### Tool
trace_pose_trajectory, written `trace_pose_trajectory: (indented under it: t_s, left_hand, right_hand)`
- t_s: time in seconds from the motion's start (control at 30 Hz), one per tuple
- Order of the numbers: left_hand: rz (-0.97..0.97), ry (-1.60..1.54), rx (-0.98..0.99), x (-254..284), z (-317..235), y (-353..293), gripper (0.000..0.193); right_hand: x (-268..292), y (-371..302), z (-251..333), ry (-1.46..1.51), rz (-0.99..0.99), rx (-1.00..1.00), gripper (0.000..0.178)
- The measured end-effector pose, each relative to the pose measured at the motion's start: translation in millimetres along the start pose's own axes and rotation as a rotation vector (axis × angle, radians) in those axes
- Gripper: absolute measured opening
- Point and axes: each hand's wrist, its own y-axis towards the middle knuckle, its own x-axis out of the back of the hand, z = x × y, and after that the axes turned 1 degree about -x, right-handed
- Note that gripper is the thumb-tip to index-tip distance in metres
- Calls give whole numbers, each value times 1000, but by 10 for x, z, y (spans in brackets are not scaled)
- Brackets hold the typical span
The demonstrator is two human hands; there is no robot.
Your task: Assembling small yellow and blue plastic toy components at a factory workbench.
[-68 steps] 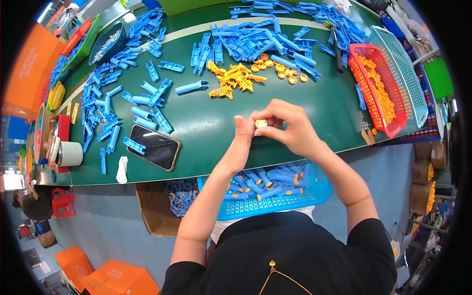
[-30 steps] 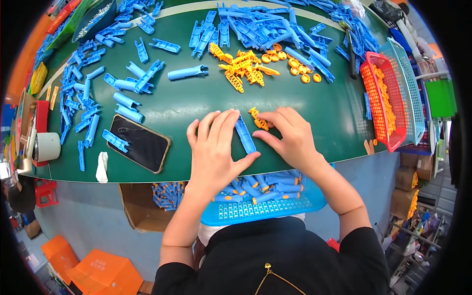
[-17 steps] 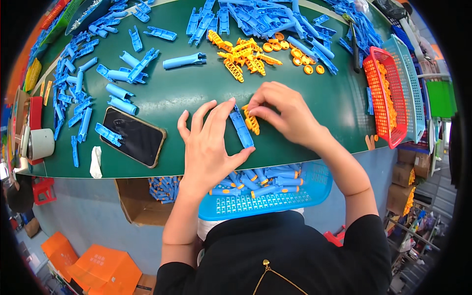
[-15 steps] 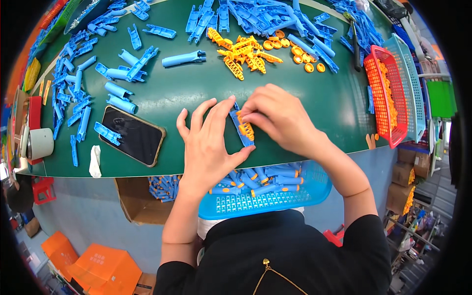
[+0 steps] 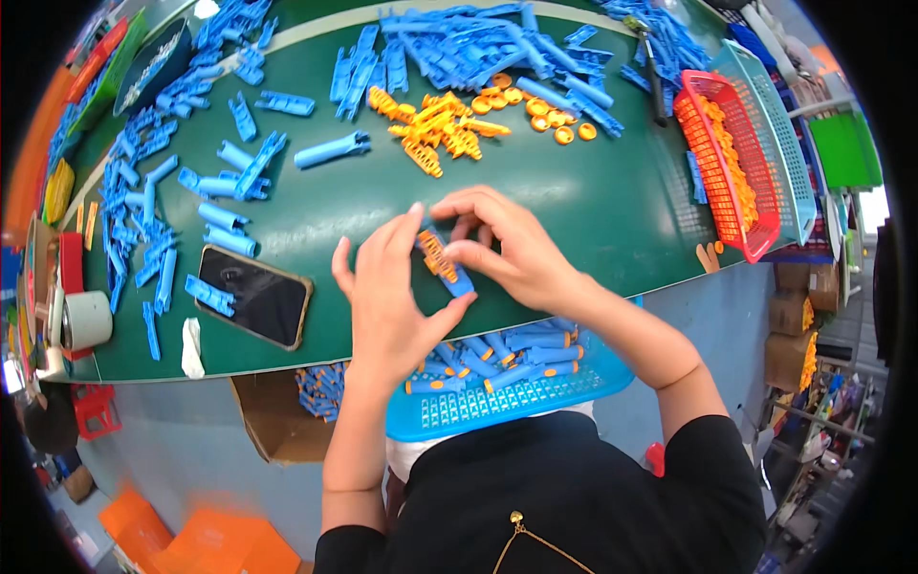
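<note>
Between both my hands is a blue plastic half-shell (image 5: pixel 461 286) with an orange ridged insert (image 5: pixel 436 254) lying along it. My left hand (image 5: pixel 387 292) holds the shell lengthwise, thumb at its near end and fingertips by its far end. My right hand (image 5: pixel 512 251) is closed in at the right side; its thumb presses the insert, and its bent index finger reaches over the far end. Beyond the hands lie a pile of loose orange inserts (image 5: pixel 440 124) and several round orange caps (image 5: pixel 540 122). A single blue half-shell (image 5: pixel 331 150) lies left of that pile.
Blue shells (image 5: pixel 469 53) heap at the back and scatter leftward. A phone (image 5: pixel 251 304) with a shell on it lies left. A red basket (image 5: pixel 732 172) of orange parts stands right. A blue basket (image 5: pixel 507 402) of assembled pieces sits below the table edge, beside a cardboard box (image 5: pixel 277 421).
My right fingers have shifted from pinching over the insert to thumb on its side and index finger over the far end. The shell is tilted more leftward. The whole view has shifted slightly.
</note>
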Motion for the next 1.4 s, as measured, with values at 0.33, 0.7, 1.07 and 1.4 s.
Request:
trace_pose_trajectory:
  t_s: [0.33, 0.7, 1.07, 1.4]
  left_hand:
    - [746, -518, 254, 290, -189, 99, 40]
    - [641, -1630, 635, -157, -336, 343, 28]
    - [20, -1565, 535, -307, -206, 307, 34]
    - [2, -1514, 480, -321, -297, 281, 32]
  right_hand:
    - [388, -320, 337, -459, 541, 156, 22]
    - [1307, 632, -458, -980, -377, 188, 18]
    - [590, -210, 192, -67, -285, 70, 27]
    - [112, -359, 87, 24, -325, 110, 29]
